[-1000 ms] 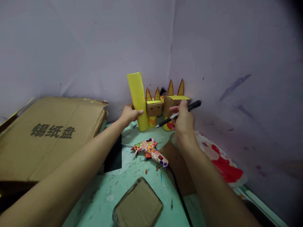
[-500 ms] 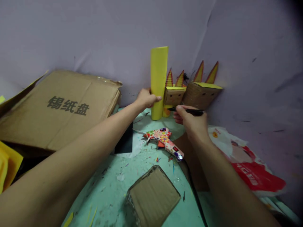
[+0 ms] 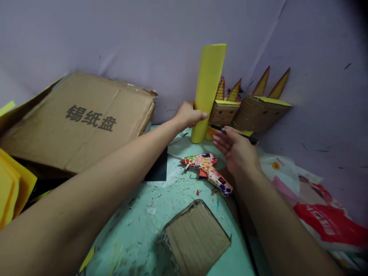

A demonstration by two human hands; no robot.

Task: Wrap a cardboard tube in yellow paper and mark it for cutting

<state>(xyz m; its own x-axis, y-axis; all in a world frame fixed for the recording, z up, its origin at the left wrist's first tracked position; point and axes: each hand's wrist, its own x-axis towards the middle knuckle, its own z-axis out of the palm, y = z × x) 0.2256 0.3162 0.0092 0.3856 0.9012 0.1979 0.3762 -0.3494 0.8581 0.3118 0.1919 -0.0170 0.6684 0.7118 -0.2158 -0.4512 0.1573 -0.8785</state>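
Observation:
My left hand [image 3: 191, 114] grips the lower part of a tall yellow paper tube [image 3: 209, 76], which leans slightly right with its base on the table. Just right of it, my right hand [image 3: 237, 147] holds a black pen [image 3: 249, 138] between thumb and fingers, tip pointing left near the tube. Behind stand two cardboard figures with pointed orange ears: a smaller one [image 3: 224, 112] beside the tube and a larger one [image 3: 260, 113] against the wall. A flower-patterned glue gun [image 3: 208, 168] lies below the hands.
A large cardboard box [image 3: 86, 122] fills the left side, with yellow sheets [image 3: 14, 188] before it. A small cardboard box [image 3: 198, 237] sits at the front. Plastic bags [image 3: 319, 207] lie at right. Paper scraps dot the green table [image 3: 138, 230].
The camera view has shifted, so most things appear further right. The yellow tube has tilted to the right in my left hand. My right hand has turned and its fingers have loosened around the pen.

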